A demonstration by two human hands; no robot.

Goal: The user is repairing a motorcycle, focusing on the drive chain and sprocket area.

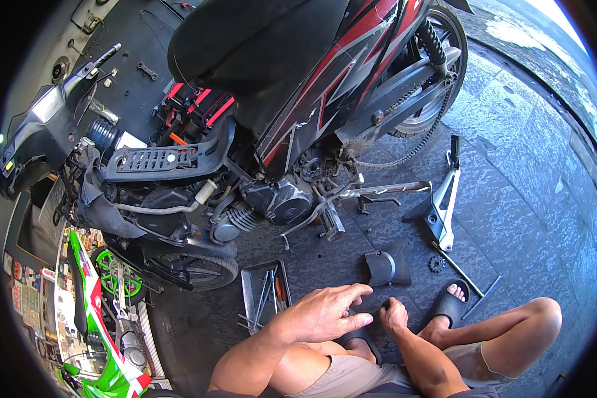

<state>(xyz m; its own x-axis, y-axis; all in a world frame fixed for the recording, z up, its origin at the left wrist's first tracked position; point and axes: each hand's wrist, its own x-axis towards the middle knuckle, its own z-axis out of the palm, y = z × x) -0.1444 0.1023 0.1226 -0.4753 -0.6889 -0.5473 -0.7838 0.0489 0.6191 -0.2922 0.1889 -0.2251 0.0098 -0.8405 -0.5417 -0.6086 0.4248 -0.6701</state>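
My left hand [328,312] hangs in the lower middle, thumb apart and fingers loosely bent, with nothing visible between them. Just right of it my right hand [393,318] is closed around something small and dark that I cannot make out. Above both hands lies a dark curved cover [388,272] with a pale band. A metal tray [244,288] of long tools sits beside my left hand. A small sprocket [436,264] and a metal bar tool [481,295] lie right of the cover, near my sandaled foot [444,312].
A partly stripped black-and-red motorbike [278,199] stands across the upper middle, its chain [411,152] hanging slack. A silver-and-black bracket [438,219] lies on the dark tiled floor [537,199]. A red-and-black toolbox [199,106] is behind the bike. A green bike [86,292] stands at the lower left.
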